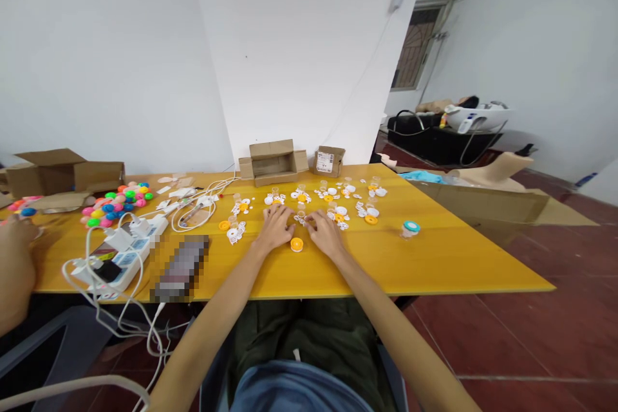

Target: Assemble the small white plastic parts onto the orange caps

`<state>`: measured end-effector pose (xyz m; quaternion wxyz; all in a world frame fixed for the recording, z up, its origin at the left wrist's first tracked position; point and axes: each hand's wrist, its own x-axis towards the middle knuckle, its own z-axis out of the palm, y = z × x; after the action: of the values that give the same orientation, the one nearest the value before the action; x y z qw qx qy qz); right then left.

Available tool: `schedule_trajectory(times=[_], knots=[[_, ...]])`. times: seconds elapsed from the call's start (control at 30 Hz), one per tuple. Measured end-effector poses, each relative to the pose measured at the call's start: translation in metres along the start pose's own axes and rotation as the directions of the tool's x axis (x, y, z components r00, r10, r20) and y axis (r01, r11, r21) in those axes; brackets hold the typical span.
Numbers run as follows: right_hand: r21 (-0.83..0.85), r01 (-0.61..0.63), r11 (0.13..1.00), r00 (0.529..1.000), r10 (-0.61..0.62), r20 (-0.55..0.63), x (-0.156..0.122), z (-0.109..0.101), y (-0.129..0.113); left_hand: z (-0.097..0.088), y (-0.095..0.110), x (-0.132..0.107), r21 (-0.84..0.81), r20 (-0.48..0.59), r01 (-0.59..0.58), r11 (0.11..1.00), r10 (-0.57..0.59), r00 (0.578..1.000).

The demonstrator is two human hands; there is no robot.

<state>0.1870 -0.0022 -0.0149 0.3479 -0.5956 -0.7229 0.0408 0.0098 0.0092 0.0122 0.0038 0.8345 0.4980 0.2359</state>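
My left hand rests on the wooden table with its fingers apart and thumb pointing inward. Opposite it, my right hand reaches in, fingers bent and apart, with the tips close to small white plastic pieces. Whether a fingertip touches a piece is too small to tell. A clear plastic cup stands just beyond those pieces. Nearer to me, between my wrists, sits a round orange and white part. Groups of similar orange rings, white discs, white gear-like pieces and clear cups lie around both hands.
An assembled clear container with a teal lid stands at right. Left are a phone, a power strip with tangled cables and colourful balls. Behind stand open cardboard boxes. Another person's arm is at far left.
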Motion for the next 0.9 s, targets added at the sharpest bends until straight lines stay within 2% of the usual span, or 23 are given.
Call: schedule_trajectory(times=[0.23,0.37,0.63,0.9], knots=[[0.052,-0.009,0.999,1.0,0.009,-0.017,0.001,0.001,0.002,-0.002,-0.005,-0.003,0.063,-0.051,0.146,0.987,-0.143,0.988],[0.053,-0.026,0.998,1.0,0.026,-0.01,0.002,0.002,0.002,0.0,-0.008,-0.004,0.062,-0.014,0.18,0.982,-0.18,0.984],[0.037,-0.038,0.999,0.999,0.038,0.01,0.001,-0.002,-0.001,0.001,-0.01,-0.002,0.074,0.039,0.178,0.981,-0.181,0.983],[0.025,-0.034,0.999,0.999,0.034,0.0,0.001,-0.002,-0.001,0.001,-0.012,-0.003,0.099,0.027,0.162,0.982,-0.165,0.986]])
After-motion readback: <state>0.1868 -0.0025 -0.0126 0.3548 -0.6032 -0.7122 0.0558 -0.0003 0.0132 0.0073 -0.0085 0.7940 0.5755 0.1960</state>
